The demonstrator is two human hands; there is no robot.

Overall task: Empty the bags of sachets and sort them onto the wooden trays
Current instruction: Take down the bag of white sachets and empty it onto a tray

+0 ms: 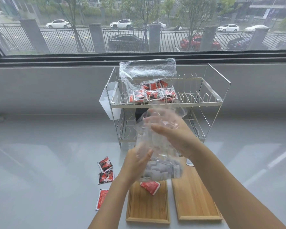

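Note:
I hold a clear plastic bag [157,129] in the air above two wooden trays. My left hand [136,162] grips its lower left side. My right hand [175,136] holds the bag's right side, fingers partly inside or behind the film. Grey-white sachets [163,170] sit in the bag's bottom. One red sachet [150,187] lies on the left wooden tray [147,209]. The right wooden tray [196,200] shows bare wood. Three red sachets [105,164] lie on the table left of the trays. A second clear bag [147,76] with red sachets [153,95] rests on the rack's top shelf.
A two-tier wire dish rack [205,100] stands behind the trays against the window wall, with a white plastic cup holder [107,100] on its left side. A grey-white sachet corner [189,162] peeks out beside my right wrist. Grey tabletop stretches left and right.

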